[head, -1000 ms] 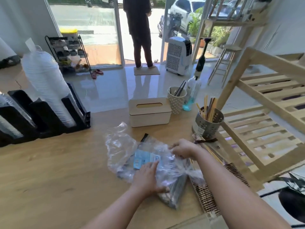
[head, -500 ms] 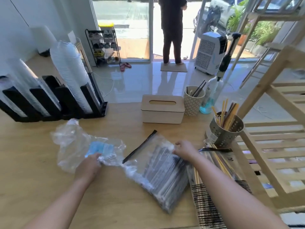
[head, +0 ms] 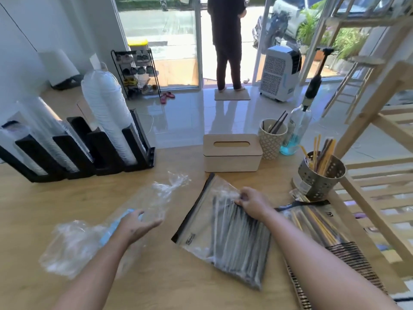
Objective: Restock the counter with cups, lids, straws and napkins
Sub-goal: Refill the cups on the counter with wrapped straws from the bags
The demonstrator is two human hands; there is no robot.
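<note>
While our right hand [head: 251, 203] pinches the top of the zip bag of dark straws [head: 230, 229] lying on the wooden counter [head: 67, 198], our left hand [head: 136, 223] hangs spread and slack above the crumpled clear wrapper [head: 93, 233], gripping nothing. We see bare counter between the wrapper and the black cup rack [head: 89, 151] at the far left edge, and more in front of the tissue box [head: 232, 152]. Along the right edge a second bag of straws [head: 312, 222] lies partly under the metal straw holder [head: 319, 175]. The wrapper's blue label is blurred; we cannot read the small mark on the zip bag.
</note>
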